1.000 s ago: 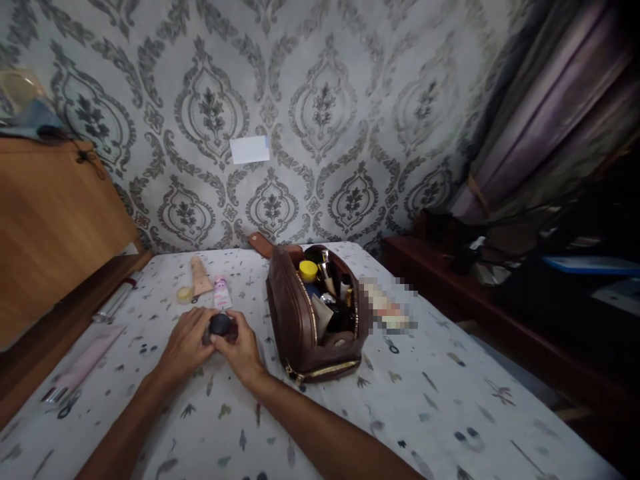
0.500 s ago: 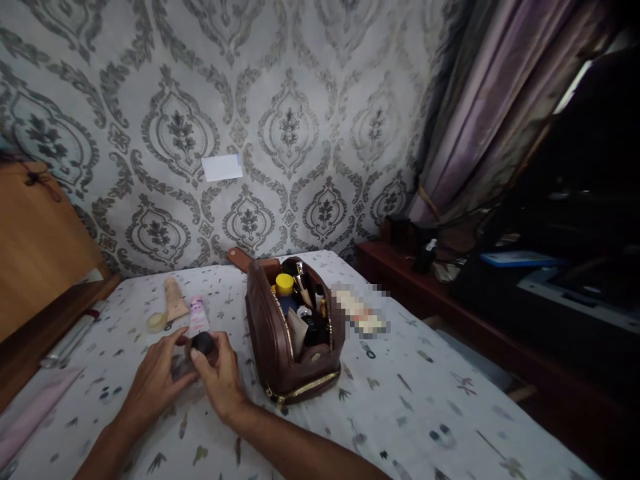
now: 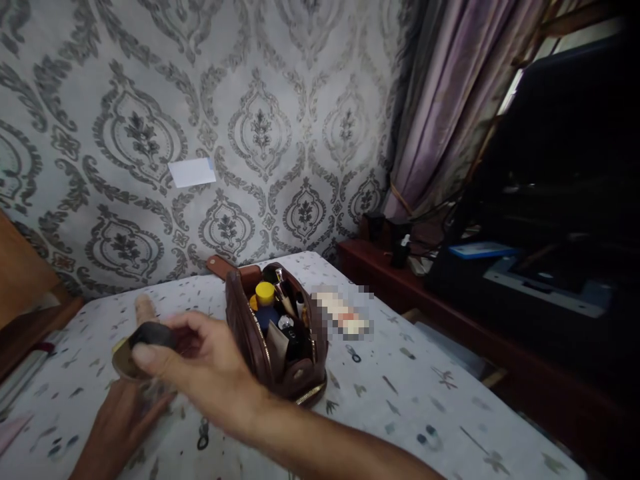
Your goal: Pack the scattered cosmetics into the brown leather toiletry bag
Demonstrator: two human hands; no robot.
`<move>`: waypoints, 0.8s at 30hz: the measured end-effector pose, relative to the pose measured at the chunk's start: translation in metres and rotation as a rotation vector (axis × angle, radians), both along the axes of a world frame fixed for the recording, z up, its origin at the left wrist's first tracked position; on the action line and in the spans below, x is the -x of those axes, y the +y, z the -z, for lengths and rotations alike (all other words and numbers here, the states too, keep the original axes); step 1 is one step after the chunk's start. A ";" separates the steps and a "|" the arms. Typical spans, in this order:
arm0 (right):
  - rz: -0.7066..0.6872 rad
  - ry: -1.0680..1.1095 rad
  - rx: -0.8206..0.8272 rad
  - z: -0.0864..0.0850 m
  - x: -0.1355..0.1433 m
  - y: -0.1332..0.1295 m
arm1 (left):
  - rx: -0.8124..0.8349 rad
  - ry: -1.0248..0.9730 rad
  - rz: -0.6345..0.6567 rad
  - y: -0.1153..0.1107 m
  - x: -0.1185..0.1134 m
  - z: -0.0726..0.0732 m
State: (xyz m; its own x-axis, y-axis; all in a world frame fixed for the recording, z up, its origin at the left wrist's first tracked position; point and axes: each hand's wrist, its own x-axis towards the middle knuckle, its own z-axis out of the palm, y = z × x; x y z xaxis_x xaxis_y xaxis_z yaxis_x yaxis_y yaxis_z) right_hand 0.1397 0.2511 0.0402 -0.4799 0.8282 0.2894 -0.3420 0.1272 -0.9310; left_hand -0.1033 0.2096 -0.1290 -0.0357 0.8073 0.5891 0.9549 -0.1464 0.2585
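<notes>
My right hand [image 3: 210, 373] is closed on a small round jar with a black lid [image 3: 153, 337], gripped between thumb and fingers and tilted. Its body looks brownish and see-through, smeared by motion. Just below it is my left hand [image 3: 123, 410], blurred, with the thumb spread apart and the other fingers partly hidden by the jar. To the right stands a brown leather makeup bag [image 3: 245, 333], unzipped. Inside it show a yellow-lidded jar [image 3: 265, 293], a black item [image 3: 295, 343] and several tubes and bottles. A beige tube [image 3: 145, 308] lies behind the held jar.
A white patterned cloth [image 3: 380, 427] covers the tabletop. Right of the bag lies a blurred-out flat item [image 3: 343, 312]. A dark red shelf [image 3: 360, 257] and a black screen-like panel [image 3: 555, 187] stand on the right. Wallpaper [image 3: 260, 127] rises behind, and a wooden board [image 3: 25, 273] is at left.
My right hand has lifted the jar closer to the camera and turned it. My left hand has come off it and sits lower. The view has swung right.
</notes>
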 end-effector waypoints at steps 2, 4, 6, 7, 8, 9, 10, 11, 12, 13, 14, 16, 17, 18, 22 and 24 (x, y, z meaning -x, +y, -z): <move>-0.092 0.030 0.090 -0.017 -0.018 0.013 | 0.039 0.004 -0.034 -0.001 -0.008 -0.010; -0.015 0.031 0.041 -0.032 -0.038 0.032 | 0.059 0.023 -0.034 -0.002 -0.015 -0.020; 0.038 -0.027 -0.054 -0.044 -0.056 0.055 | 0.035 0.041 -0.010 -0.003 -0.019 -0.027; 0.048 -0.063 -0.116 -0.050 -0.063 0.069 | 0.025 0.044 -0.003 -0.003 -0.020 -0.029; 0.078 -0.106 -0.177 -0.054 -0.069 0.083 | 0.021 0.046 -0.003 -0.003 -0.020 -0.030; 0.135 -0.163 -0.247 -0.057 -0.073 0.097 | 0.019 0.048 -0.010 -0.003 -0.020 -0.030; 0.197 -0.237 -0.322 -0.059 -0.075 0.112 | 0.020 0.048 -0.021 -0.003 -0.020 -0.029; 0.259 -0.330 -0.409 -0.060 -0.077 0.126 | 0.016 0.051 -0.030 -0.003 -0.020 -0.028; 0.308 -0.452 -0.502 -0.060 -0.076 0.139 | 0.015 0.056 -0.034 -0.004 -0.020 -0.027; 0.347 -0.581 -0.585 -0.059 -0.075 0.151 | 0.016 0.062 -0.032 -0.004 -0.020 -0.026; 0.385 -0.712 -0.660 -0.056 -0.073 0.161 | 0.015 0.070 -0.024 -0.004 -0.020 -0.026; 0.416 -0.944 -0.771 -0.048 -0.067 0.177 | 0.014 0.093 -0.001 -0.006 -0.020 -0.026; 0.416 -1.026 -0.804 -0.044 -0.064 0.184 | 0.009 0.106 0.009 -0.006 -0.020 -0.026; 0.406 -1.083 -0.825 -0.038 -0.060 0.189 | 0.003 0.118 0.017 -0.007 -0.020 -0.026; 0.343 -1.178 -0.861 -0.020 -0.045 0.201 | -0.017 0.137 0.036 -0.007 -0.018 -0.025; 0.304 -1.218 -0.876 -0.015 -0.038 0.204 | -0.009 0.147 0.050 -0.006 -0.017 -0.024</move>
State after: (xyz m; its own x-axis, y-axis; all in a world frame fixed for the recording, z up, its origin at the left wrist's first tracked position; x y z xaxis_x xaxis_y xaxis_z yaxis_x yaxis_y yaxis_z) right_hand 0.1780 0.4552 0.0556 -0.6295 0.7198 0.2926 0.6902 0.6910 -0.2148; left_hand -0.0861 0.2038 -0.1051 0.0916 0.8007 0.5921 0.9738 -0.1962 0.1147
